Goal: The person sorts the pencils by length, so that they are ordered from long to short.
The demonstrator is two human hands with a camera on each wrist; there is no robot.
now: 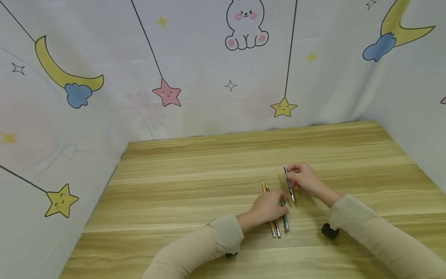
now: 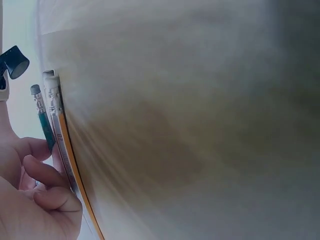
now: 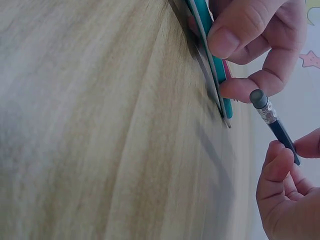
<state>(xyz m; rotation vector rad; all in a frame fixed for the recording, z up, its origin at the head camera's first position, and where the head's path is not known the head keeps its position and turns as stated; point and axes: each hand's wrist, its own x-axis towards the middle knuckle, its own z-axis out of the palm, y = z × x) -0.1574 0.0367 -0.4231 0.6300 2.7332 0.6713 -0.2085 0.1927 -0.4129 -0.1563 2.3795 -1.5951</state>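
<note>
Over the table my left hand (image 1: 267, 206) pinches a green pencil (image 1: 285, 224) between thumb and finger. Under that hand a yellow pencil (image 1: 263, 186) and a dark red pencil (image 1: 277, 229) lie side by side, eraser ends toward me. In the left wrist view the yellow pencil (image 2: 71, 157) runs along the fingers. To the right, my right hand (image 1: 304, 179) pinches a dark patterned pencil (image 1: 289, 187), point away from me. The right wrist view shows its eraser end (image 3: 258, 99) lifted off the wood; the green pencil (image 3: 223, 82) stays near the surface.
The wood-grain table (image 1: 195, 182) meets a pale curtain (image 1: 202, 69) printed with stars and moons at the back and sides. Black wrist-worn devices show by the right sleeve (image 1: 329, 231) and under the left sleeve (image 1: 231, 255).
</note>
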